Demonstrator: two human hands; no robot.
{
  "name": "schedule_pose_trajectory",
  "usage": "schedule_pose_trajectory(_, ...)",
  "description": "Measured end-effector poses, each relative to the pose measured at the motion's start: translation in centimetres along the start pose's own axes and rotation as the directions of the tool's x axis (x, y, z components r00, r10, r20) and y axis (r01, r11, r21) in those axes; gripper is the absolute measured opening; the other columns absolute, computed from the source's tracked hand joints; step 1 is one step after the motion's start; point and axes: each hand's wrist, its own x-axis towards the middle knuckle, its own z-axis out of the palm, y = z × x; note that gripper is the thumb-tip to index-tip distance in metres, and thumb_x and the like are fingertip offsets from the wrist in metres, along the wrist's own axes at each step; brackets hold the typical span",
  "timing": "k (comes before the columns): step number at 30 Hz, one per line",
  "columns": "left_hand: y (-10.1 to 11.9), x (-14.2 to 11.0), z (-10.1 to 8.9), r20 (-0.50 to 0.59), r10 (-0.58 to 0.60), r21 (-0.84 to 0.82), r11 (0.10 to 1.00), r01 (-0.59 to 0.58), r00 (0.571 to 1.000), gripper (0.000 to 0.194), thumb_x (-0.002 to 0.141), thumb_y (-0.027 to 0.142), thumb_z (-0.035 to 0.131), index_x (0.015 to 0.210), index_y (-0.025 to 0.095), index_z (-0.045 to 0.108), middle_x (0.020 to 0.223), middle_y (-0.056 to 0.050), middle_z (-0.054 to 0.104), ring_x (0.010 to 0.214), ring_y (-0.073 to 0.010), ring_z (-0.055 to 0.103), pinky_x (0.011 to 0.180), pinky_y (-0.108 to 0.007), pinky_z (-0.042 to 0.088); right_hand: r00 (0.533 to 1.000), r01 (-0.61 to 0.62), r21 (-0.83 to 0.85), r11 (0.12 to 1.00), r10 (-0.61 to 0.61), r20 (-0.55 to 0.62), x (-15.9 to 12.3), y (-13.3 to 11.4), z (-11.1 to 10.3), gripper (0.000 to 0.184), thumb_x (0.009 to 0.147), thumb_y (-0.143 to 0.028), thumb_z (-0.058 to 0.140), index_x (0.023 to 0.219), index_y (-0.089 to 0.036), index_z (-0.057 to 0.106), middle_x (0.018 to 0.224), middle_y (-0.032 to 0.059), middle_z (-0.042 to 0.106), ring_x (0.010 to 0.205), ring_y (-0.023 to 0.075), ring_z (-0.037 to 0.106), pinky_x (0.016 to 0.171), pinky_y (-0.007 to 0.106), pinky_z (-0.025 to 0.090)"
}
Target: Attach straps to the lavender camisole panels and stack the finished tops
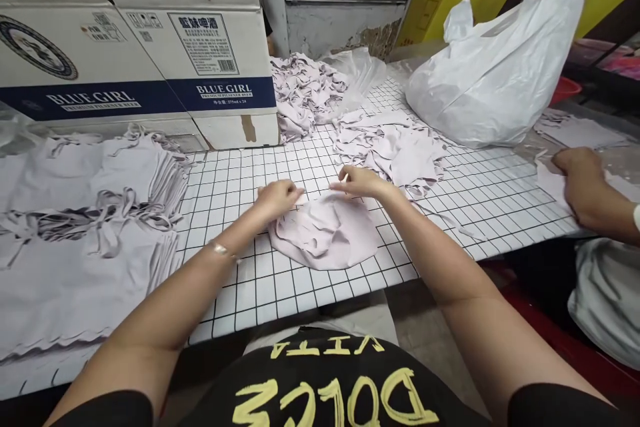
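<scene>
A pale pink piece of cloth [333,233] lies rumpled on the grid-patterned tabletop in front of me. At its upper left edge is my left hand [279,199], fingers curled together and apparently pinching the cloth; the fingertips are slightly blurred. My right hand [361,182] hovers by the upper right edge, thumb and forefinger apart with a gap between them and nothing visible in it. Just beyond that hand lies a loose heap of similar pink cloth pieces [395,147].
Neat stacks of pink cloth pieces with ties [75,267] fill the left side. Behind them stands a large beer carton [140,60], beside another cloth heap [307,90]. A full white plastic bag [490,73] stands back right. At far right, another person's hand [583,177] touches cloth.
</scene>
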Motion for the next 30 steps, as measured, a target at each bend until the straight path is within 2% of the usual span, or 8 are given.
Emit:
schedule_pose_trajectory(4,0.6,2.8,3.4,0.114,-0.001,0.154,0.988,-0.017,0.994,0.03,0.072,0.045,0.069,0.071,0.019,0.054,0.087,-0.006,0.065,0.091,-0.029,0.057,0.091,-0.05,0.032,0.988,-0.145,-0.067,0.987,0.141,-0.056,1.2,0.7,0.7,0.022,0.066,-0.025,0.073,0.081,-0.02,0.059,0.088,0.005,0.065,0.078,0.0183,0.058,0.062,0.026,0.041)
schedule_pose_trajectory(8,0.8,3.5,3.2,0.035,0.052,0.137,0.989,-0.057,0.998,0.012,0.083,0.026,0.054,0.074,0.019,0.05,0.084,-0.003,0.063,0.086,-0.0235,0.057,0.091,-0.047,0.031,0.986,-0.056,0.265,0.963,0.095,-0.139,-0.3,1.5,-0.5,0.011,0.068,-0.012,0.062,0.074,-0.018,0.055,0.073,0.0007,0.06,0.066,0.0117,0.054,0.058,0.022,0.04)
schedule_pose_trajectory(13,4.4,0.2,1.3,-0.338,0.21,-0.097,0.962,-0.256,0.917,0.015,0.089,0.033,0.053,0.082,0.021,0.047,0.092,-0.006,0.058,0.091,-0.0215,0.054,0.084,-0.038,0.04,0.998,0.007,0.851,0.525,0.05,-0.038,-2.4,-0.6,-1.4,0.02,0.072,-0.014,0.066,0.074,-0.019,0.047,0.052,-0.0063,0.048,0.045,0.0071,0.046,0.045,0.018,0.037)
schedule_pose_trajectory(17,8.2,-4.1,3.2,-0.451,0.234,-0.285,0.877,-0.387,0.862,0.042,0.075,0.05,0.069,0.095,0.023,0.044,0.102,-0.006,0.052,0.095,-0.0209,0.052,0.084,-0.035,0.044,0.997,0.08,0.984,0.157,-0.014,-0.079,-2.2,-4.5,-1.1,0.027,0.076,-0.015,0.069,0.076,-0.02,0.042,0.058,-0.0051,0.054,0.057,0.0096,0.06,0.055,0.019,0.048)
schedule_pose_trajectory(20,8.0,-4.1,5.8,-0.474,0.08,-0.389,0.874,-0.29,0.877,0.055,0.065,0.038,0.078,0.102,0.024,0.04,0.109,-0.007,0.05,0.098,-0.0211,0.052,0.084,-0.035,0.045,0.994,0.108,0.994,0.031,-0.038,-0.107,-1.3,-6.3,-0.9,0.03,0.077,-0.015,0.069,0.078,-0.021,0.04,0.067,-0.0024,0.057,0.073,0.0117,0.065,0.072,0.024,0.054)
schedule_pose_trajectory(24,4.3,-0.8,5.0,-0.37,-0.113,-0.634,0.757,-0.162,0.922,0.017,0.08,0.026,0.055,0.092,0.022,0.045,0.085,-0.001,0.055,0.073,-0.0144,0.054,0.068,-0.028,0.046,0.963,0.267,0.933,0.24,-0.093,-0.252,-0.5,-5.5,-0.1,0.045,0.069,-0.023,0.077,0.093,-0.023,0.04,0.091,0.0011,0.06,0.086,0.0138,0.062,0.082,0.032,0.053)
schedule_pose_trajectory(27,2.8,0.9,0.7,-0.383,-0.103,-0.64,0.746,-0.183,0.918,0.014,0.08,0.03,0.056,0.088,0.021,0.049,0.069,0.002,0.053,0.059,-0.0123,0.049,0.057,-0.025,0.041,0.941,0.321,0.785,0.529,-0.086,-0.327,-0.4,-4.6,2.0,0.059,0.06,-0.032,0.082,0.101,-0.024,0.04,0.105,0.0037,0.054,0.089,0.0155,0.056,0.079,0.033,0.051)
schedule_pose_trajectory(30,4.2,1.5,-4.0,-0.466,0.029,-0.435,0.863,-0.257,0.884,0.015,0.078,0.032,0.06,0.08,0.02,0.051,0.064,0.003,0.052,0.058,-0.0128,0.049,0.058,-0.025,0.04,0.922,0.306,0.624,0.719,-0.061,-0.382,0.2,-5.7,4.3,0.053,0.064,-0.043,0.074,0.1,-0.024,0.041,0.105,0.0042,0.053,0.089,0.0185,0.054,0.076,0.034,0.048)
